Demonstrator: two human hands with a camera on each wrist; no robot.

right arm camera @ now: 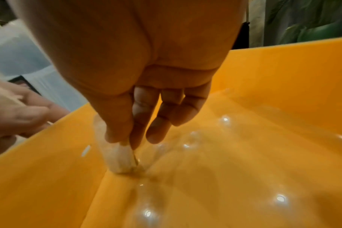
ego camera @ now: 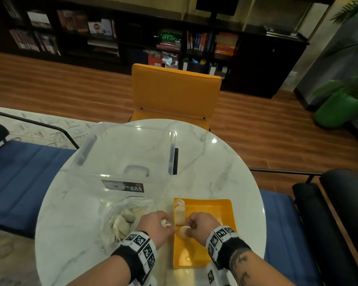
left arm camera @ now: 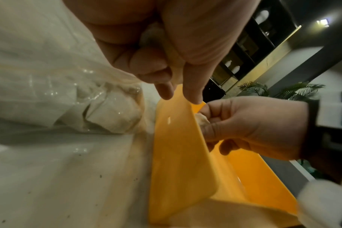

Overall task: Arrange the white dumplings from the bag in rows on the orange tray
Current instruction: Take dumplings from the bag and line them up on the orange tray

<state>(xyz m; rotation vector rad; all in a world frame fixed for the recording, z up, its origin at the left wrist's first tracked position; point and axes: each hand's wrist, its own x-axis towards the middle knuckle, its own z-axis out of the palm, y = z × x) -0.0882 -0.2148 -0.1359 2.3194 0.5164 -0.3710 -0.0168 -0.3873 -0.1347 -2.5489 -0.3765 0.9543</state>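
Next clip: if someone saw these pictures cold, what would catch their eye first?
The orange tray on the white marble table, with a short row of dumplings along its left wall. Over it, the right hand sets a dumpling down on the tray floor, while the left hand holds another beside the bag. Behind stands a clear box.

On the worktop (ego camera: 225, 162), the bag (ego camera: 124, 219) lies left of the tray (ego camera: 221, 205), with a box (ego camera: 128, 153) behind the bag. Dumplings (ego camera: 179, 211) sit along the tray's left side. A chair (ego camera: 175, 91) stands behind the worktop.
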